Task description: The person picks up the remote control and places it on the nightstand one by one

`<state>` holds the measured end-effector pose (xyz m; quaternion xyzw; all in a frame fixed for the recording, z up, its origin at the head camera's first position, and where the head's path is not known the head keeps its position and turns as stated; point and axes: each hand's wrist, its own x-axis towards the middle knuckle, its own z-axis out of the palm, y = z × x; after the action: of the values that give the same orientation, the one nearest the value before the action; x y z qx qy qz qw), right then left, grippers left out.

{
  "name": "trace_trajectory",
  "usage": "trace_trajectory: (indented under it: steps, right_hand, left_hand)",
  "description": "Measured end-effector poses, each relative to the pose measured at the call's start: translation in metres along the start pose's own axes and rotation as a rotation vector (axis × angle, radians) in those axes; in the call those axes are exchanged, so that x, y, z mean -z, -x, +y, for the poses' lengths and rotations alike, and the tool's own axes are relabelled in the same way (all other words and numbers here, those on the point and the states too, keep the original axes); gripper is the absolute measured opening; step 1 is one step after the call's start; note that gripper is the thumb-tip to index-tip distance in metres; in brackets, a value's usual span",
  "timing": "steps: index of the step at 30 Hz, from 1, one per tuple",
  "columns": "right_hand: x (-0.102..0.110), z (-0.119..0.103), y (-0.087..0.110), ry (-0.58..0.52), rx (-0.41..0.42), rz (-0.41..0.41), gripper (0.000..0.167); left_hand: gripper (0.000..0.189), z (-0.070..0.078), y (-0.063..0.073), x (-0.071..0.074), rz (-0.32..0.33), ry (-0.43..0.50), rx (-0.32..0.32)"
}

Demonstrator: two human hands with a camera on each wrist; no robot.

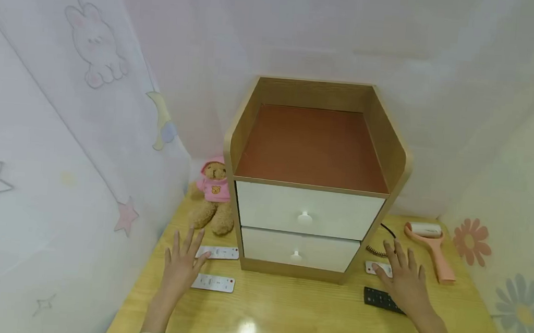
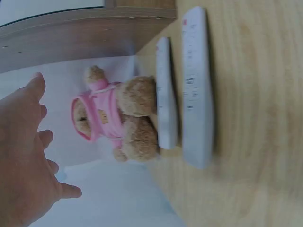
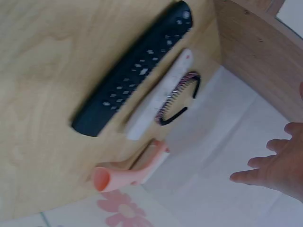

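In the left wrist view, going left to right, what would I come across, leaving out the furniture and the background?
Left hand, pink-hooded teddy bear, slimmer-looking white remote, broader-looking white remote.

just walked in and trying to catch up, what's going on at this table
A person has both hands out over the table, fingers spread, holding nothing. The left hand is near two white remotes, with a teddy bear in pink just beyond. The right hand is near a black remote and a smaller-looking white one; a lint roller lies farther right. Between the hands stands a cabinet with two drawers.
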<state>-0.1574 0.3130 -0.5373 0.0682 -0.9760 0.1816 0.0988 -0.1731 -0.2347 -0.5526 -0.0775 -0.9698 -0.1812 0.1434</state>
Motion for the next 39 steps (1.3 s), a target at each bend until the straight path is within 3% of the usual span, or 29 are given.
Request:
trace_trajectory:
  steps: [3,6,9,14,19,23,27,31,39]
  right_hand:
    - [-0.003,0.012,0.006,0.024,0.016,0.004,0.075]
    - [-0.007,0.028,0.017,0.03,0.012,-0.048,0.075]
    - [-0.01,0.043,0.032,0.009,-0.014,-0.152,0.074]
    - [-0.015,0.066,0.048,-0.013,-0.062,-0.283,0.076]
    - [-0.019,0.08,0.055,0.008,-0.042,-0.283,0.076]
    - [-0.025,0.086,0.057,0.007,-0.025,-0.264,0.073]
    - [-0.031,0.091,0.057,-0.018,-0.029,-0.285,0.068]
    - [-0.036,0.094,0.061,-0.06,-0.042,-0.321,0.065]
    - [-0.042,0.102,0.06,-0.085,0.058,-0.223,0.059]
  left_hand:
    - [0.066,0.006,-0.011,0.016,0.049,0.013,-0.056]
    - [0.068,0.016,-0.025,0.038,0.064,0.085,-0.106]
    - [0.069,0.029,-0.038,0.063,0.071,0.218,-0.153]
    - [0.072,0.053,-0.064,0.117,0.078,0.464,-0.199]
    - [0.082,0.093,-0.091,0.178,0.055,0.676,-0.313]
    - [0.088,0.123,-0.111,0.211,0.012,0.756,-0.401]
    - [0.089,0.137,-0.127,0.223,-0.034,0.755,-0.402]
    - [0.085,0.141,-0.137,0.219,-0.054,0.764,-0.428]
    - [0.072,0.141,-0.153,0.218,-0.075,0.767,-0.487]
